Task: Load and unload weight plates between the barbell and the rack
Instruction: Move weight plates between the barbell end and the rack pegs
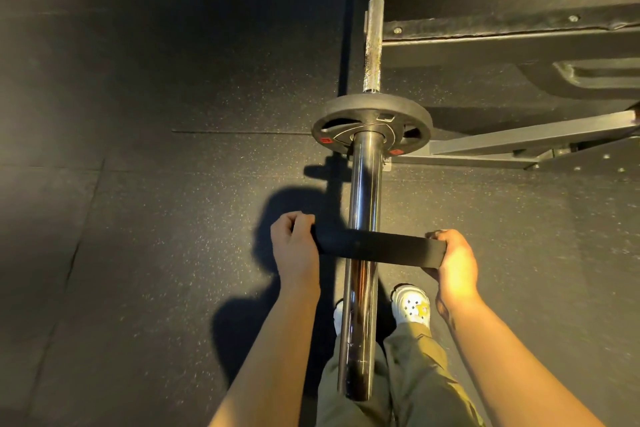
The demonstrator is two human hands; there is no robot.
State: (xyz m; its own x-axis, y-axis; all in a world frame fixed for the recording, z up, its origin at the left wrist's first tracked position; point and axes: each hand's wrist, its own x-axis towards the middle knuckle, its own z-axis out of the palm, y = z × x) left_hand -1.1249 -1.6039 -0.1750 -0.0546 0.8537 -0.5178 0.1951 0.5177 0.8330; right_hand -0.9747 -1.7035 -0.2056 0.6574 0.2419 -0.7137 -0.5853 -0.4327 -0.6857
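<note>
I see my left hand (294,246) and right hand (453,260) gripping a black plate (381,248) edge-on across the barbell sleeve (362,204) — another plate (372,123) sits farther in.

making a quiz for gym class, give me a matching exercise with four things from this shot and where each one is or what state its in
Things:
1. small plate
2. held plate
3. left hand
4. shoe

States:
A. grips the held plate's left edge
B. on the floor right of the sleeve
C. seated far up the barbell sleeve
D. edge-on across the sleeve, gripped at both ends

Pairs: 1-C, 2-D, 3-A, 4-B
</note>
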